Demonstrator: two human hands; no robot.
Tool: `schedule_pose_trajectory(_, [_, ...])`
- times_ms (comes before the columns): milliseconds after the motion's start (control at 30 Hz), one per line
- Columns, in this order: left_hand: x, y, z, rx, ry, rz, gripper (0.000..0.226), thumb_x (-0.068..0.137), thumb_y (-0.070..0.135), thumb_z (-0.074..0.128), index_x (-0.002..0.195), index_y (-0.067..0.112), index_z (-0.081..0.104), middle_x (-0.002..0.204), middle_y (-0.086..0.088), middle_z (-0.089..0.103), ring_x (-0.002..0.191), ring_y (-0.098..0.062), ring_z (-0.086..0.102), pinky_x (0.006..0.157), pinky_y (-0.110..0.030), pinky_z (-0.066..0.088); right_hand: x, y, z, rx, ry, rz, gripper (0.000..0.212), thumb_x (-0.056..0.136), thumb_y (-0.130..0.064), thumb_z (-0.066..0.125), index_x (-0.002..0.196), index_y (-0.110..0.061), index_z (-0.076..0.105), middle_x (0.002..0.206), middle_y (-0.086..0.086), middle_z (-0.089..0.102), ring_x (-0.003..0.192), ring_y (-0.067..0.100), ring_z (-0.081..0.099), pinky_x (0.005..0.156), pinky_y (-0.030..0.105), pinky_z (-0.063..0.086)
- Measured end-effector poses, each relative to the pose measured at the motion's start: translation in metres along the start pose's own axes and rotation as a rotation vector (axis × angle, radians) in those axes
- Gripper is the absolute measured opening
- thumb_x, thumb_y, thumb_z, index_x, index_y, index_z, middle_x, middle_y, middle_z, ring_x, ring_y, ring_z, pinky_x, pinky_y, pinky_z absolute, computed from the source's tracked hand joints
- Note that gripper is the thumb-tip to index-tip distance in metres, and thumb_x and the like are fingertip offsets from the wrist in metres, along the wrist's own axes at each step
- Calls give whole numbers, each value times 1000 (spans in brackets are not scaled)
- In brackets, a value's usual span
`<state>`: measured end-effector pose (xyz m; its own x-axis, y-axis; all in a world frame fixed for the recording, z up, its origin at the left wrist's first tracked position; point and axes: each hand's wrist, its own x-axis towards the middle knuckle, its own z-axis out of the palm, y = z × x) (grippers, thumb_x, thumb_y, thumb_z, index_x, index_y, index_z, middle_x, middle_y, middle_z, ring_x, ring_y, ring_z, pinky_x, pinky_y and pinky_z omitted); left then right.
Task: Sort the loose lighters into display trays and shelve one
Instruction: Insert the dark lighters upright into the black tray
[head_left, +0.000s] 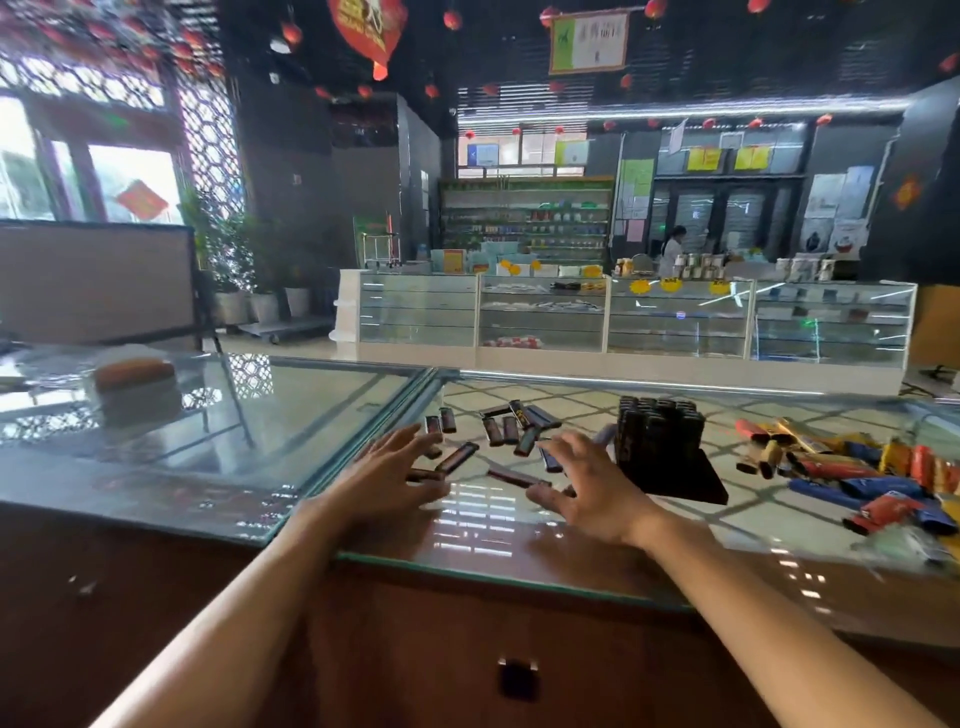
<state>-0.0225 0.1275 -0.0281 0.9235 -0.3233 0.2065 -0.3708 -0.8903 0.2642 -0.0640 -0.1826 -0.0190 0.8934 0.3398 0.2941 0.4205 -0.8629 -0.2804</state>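
Observation:
Several loose dark lighters (497, 431) lie scattered flat on the glass counter (322, 415). A black display tray (670, 467) stands to their right, its back rows filled with upright dark lighters (657, 423) and its front part bare. My left hand (395, 470) hovers with spread fingers over the left side of the scatter, near one slanted lighter (457, 457). My right hand (587, 483) is spread over the right side, just left of the tray, partly hiding a few lighters. Neither hand grips anything.
A heap of coloured lighters (857, 473) in red, blue and yellow lies at the counter's right end. An orange-topped object (135, 376) sits at the far left. Beyond the counter stand glass showcases (623, 317) and shop shelves (524, 221).

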Motion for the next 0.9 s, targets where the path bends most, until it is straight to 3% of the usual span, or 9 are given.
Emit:
schedule_pose_trajectory(100, [13,0,-4,14,-87,27,92,84,83,51,160,49,12,171,12,-3,158,-16,0,128,-46,8,16,-3,7,-13,-125,46,79,93,-70,45,158,-30,23,168,4,9,155,24,7,125,44,14])
schedule_pose_trajectory(200, [37,-7,-4,64,-138,95,104,73,98,37,160,50,5,171,12,-9,158,-14,-7,128,-48,2,27,-5,11,-88,-190,52,82,93,-75,35,160,-32,15,169,2,1,156,23,-2,125,44,5])
schedule_pose_trajectory(367, [77,-22,-1,143,-198,186,108,67,105,22,159,52,-2,169,12,-16,155,-14,-20,126,-54,-7,56,3,20,-167,-172,52,90,86,-86,21,160,-35,13,169,0,6,155,24,4,125,49,7])
schedule_pose_trajectory(467, [99,-29,3,145,-248,195,104,67,105,19,157,55,0,169,13,-14,154,-17,-23,124,-57,-13,64,8,27,-74,-111,29,97,80,-94,15,158,-37,18,168,-5,8,155,20,4,125,51,6])
schedule_pose_trajectory(567, [112,-34,9,124,-229,205,106,67,105,21,158,53,11,171,12,-2,157,-17,-7,125,-60,0,65,14,31,54,-19,-6,95,78,-96,14,154,-41,27,165,-9,18,153,17,12,123,51,14])
schedule_pose_trajectory(667, [113,-38,13,94,-134,225,108,67,105,24,156,44,30,165,11,20,150,-18,18,123,-52,22,64,17,28,133,61,-27,87,82,-90,20,149,-38,38,158,-9,30,147,12,23,120,48,23])
schedule_pose_trajectory(900, [105,-34,14,85,-14,215,85,75,94,41,136,35,50,135,7,41,121,-12,24,112,-42,33,60,18,23,287,140,-33,79,83,-88,29,136,-34,52,144,-8,41,139,9,31,115,34,26])
